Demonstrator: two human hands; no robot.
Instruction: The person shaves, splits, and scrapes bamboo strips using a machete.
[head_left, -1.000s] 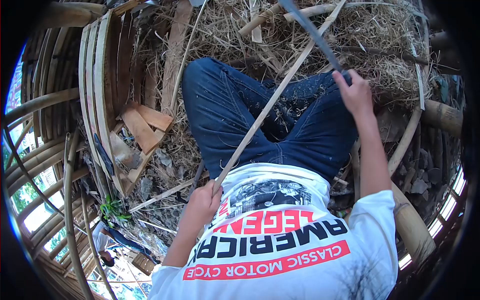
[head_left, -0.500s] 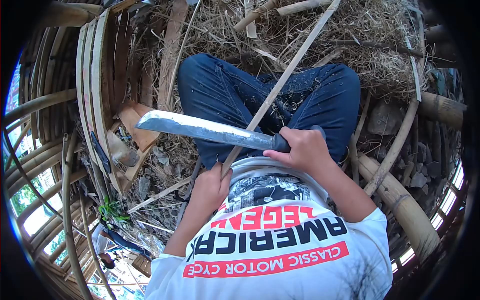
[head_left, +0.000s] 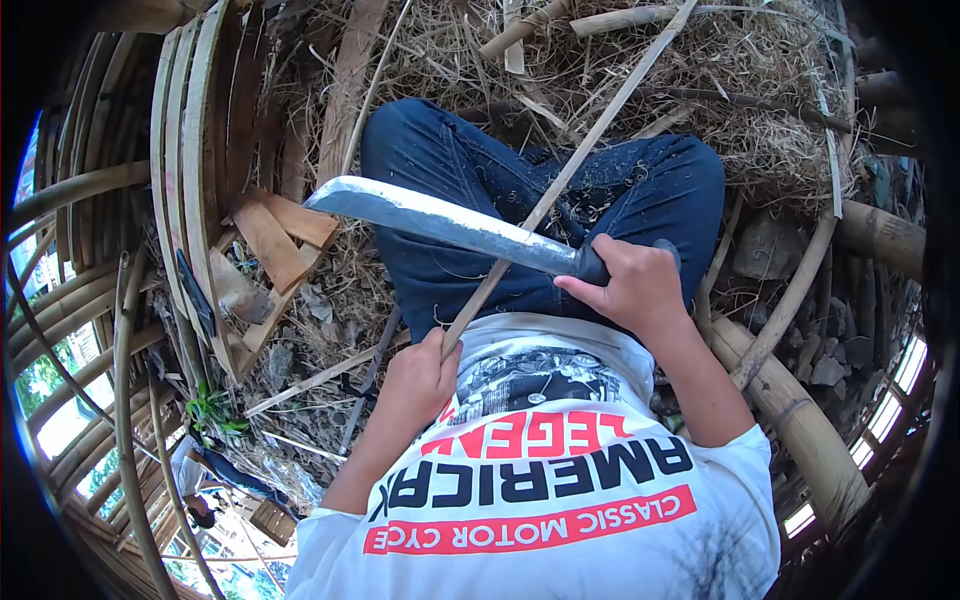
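Observation:
A long bamboo strip (head_left: 585,150) runs slantwise from my waist out over my lap and past my crossed legs. Its near end is gripped in my left hand (head_left: 420,382), close against my shirt. My right hand (head_left: 640,285) is wrapped round the dark handle of a machete (head_left: 430,222), thumb laid along the base of the blade. The blade points left and crosses over the strip in front of my belly. Curly shavings lie on my dark jeans (head_left: 640,185) between the knees.
Thick bamboo poles (head_left: 800,420) lie at the right. Dry shavings (head_left: 740,70) heap beyond my knees. At the left stand curved wooden planks (head_left: 185,150), with cut wood pieces (head_left: 275,245) beside them. Another person (head_left: 220,475) is at the lower left.
The machete and my right hand have shifted forward and to the right along the strip, away from my body. My left hand keeps its hold on the strip's near end.

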